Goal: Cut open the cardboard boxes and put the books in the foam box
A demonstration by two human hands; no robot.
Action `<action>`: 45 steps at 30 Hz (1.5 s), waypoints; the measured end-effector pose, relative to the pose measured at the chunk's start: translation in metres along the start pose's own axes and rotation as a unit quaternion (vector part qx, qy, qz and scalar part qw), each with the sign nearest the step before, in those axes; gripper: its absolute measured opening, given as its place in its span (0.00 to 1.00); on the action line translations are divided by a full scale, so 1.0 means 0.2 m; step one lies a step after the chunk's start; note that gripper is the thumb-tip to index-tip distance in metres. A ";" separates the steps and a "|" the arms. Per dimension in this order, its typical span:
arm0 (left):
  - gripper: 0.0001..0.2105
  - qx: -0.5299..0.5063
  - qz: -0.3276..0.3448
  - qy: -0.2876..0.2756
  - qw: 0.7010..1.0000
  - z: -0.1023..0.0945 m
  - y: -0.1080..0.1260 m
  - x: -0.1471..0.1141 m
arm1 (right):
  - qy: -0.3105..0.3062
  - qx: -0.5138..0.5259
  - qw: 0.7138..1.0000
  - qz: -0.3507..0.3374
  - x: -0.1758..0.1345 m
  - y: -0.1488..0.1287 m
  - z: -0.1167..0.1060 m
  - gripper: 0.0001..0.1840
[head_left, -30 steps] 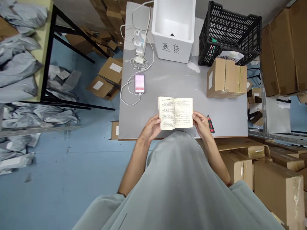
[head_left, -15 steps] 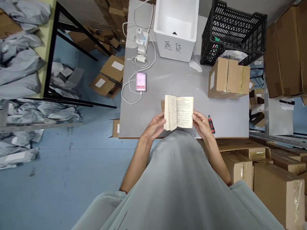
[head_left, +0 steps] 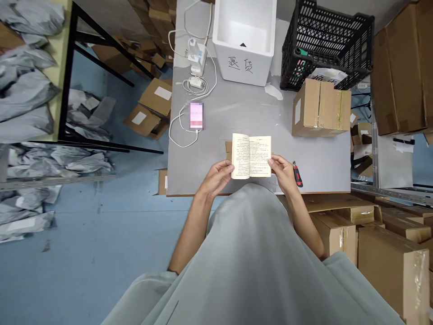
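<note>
An opened book (head_left: 260, 155) with cream pages of printed text is held up over the table's near edge. My left hand (head_left: 216, 177) grips its left page edge, thumb in front. On the other side my right hand (head_left: 282, 170) pinches the right edge, thumb on the page. A piece of brown cardboard (head_left: 229, 148) shows partly behind the book, mostly hidden by it. Just right of my right hand lies a red and black box cutter (head_left: 297, 175).
The grey table (head_left: 243, 113) bears a white foam box (head_left: 243, 63), a black crate (head_left: 324, 40), a cardboard box (head_left: 321, 108), a phone (head_left: 196, 116) on a cable and a power strip (head_left: 198, 58). Cartons (head_left: 389, 257) stand low on the right; grey parcels (head_left: 27, 99) fill shelves at left.
The book's left pages have turned flatter toward me, so their print now shows squarely. Both hands keep their hold. The view has shifted slightly.
</note>
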State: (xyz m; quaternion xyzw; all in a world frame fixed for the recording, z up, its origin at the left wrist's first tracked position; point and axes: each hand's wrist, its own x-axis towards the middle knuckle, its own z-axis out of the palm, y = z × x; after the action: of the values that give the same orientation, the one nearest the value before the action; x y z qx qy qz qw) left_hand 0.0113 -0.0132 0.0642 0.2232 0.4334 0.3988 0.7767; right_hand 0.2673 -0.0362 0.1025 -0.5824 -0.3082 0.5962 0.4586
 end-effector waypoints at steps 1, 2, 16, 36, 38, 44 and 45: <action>0.21 -0.001 0.002 0.002 1.000 0.01 0.00 0.00 | -0.003 0.002 1.000 -0.002 0.00 0.00 0.00 0.28; 0.22 -0.001 0.006 0.004 1.000 0.01 0.00 0.00 | -0.006 0.003 1.000 -0.003 0.00 0.01 0.01 0.27; 0.18 -0.055 0.043 0.006 0.997 0.03 0.02 -0.01 | -0.007 -0.004 0.999 -0.033 0.04 0.07 -0.02 0.28; 0.21 0.022 0.084 0.020 0.996 0.07 -0.07 0.03 | 0.040 -0.179 0.967 -0.178 -0.02 0.09 0.11 0.19; 0.22 0.047 0.099 0.026 0.994 0.12 -0.10 0.05 | 0.040 -0.275 0.933 -0.230 -0.05 0.09 0.18 0.18; 0.25 0.029 0.124 0.009 0.992 0.22 -0.15 0.06 | 0.030 -0.447 0.844 -0.294 -0.07 0.15 0.25 0.15; 0.25 0.029 0.119 0.008 0.992 0.21 -0.15 0.06 | 0.028 -0.457 0.839 -0.295 -0.07 0.16 0.25 0.15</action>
State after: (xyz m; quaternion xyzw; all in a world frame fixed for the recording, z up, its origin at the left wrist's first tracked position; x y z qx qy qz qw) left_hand 0.0639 -0.0207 0.0604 0.2926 0.4218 0.4775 0.7131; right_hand 0.2111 -0.0537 0.0857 -0.6238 -0.6898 0.2078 0.3031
